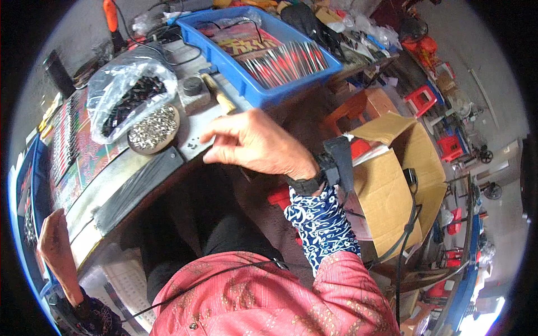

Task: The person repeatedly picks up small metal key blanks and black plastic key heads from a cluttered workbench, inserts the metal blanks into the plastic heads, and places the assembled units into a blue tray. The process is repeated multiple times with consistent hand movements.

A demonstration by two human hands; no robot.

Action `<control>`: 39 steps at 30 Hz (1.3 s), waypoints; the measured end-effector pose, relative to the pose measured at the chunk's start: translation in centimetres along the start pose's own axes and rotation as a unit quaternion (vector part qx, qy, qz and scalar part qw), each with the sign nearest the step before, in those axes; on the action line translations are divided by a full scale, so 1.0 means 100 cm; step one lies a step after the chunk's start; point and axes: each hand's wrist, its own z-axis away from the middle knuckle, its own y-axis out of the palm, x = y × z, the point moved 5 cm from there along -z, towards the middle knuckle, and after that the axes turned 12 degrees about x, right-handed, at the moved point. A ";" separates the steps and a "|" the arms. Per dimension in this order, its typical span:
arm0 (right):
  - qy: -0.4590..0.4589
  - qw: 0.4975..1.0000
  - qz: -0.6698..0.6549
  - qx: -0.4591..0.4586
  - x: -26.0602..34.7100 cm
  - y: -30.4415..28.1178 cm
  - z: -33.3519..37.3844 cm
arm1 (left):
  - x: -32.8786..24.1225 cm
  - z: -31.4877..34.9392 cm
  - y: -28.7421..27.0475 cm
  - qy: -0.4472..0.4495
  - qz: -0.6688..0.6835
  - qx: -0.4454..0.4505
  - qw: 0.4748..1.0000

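My right hand [255, 144] hovers over the table's front edge, thumb and forefinger curved with their tips apart and nothing visible between them. Close by its fingertips, a few tiny black pieces [193, 143] lie on the tabletop. To the left, a round dish [152, 131] holds many small silvery metal parts. Behind it slumps a clear plastic bag [106, 84] of small black parts. My left hand [56, 246] is at the far left, beside a blue tray [38, 162]; it is seen edge-on, with its fingers largely hidden.
A flat black strip [140, 187] runs along the front edge. Rows of red-and-black pieces [66, 137] lie at the left. At the back, a blue bin [255, 92] holds many thin red-and-silver pieces. An open cardboard box [386, 190] with cables stands on the right.
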 end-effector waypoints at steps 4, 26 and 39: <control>0.069 0.995 -0.054 -0.056 -0.003 -0.035 -0.028 | -0.004 0.001 -0.007 0.017 -0.023 -0.029 0.999; 0.228 0.876 0.409 -0.113 -0.130 -0.103 -0.045 | 0.006 -0.010 -0.023 -0.016 -0.021 -0.045 0.999; 0.101 0.811 0.461 -0.346 -0.082 -0.075 -0.042 | 0.047 -0.013 -0.023 -0.042 -0.041 -0.017 0.998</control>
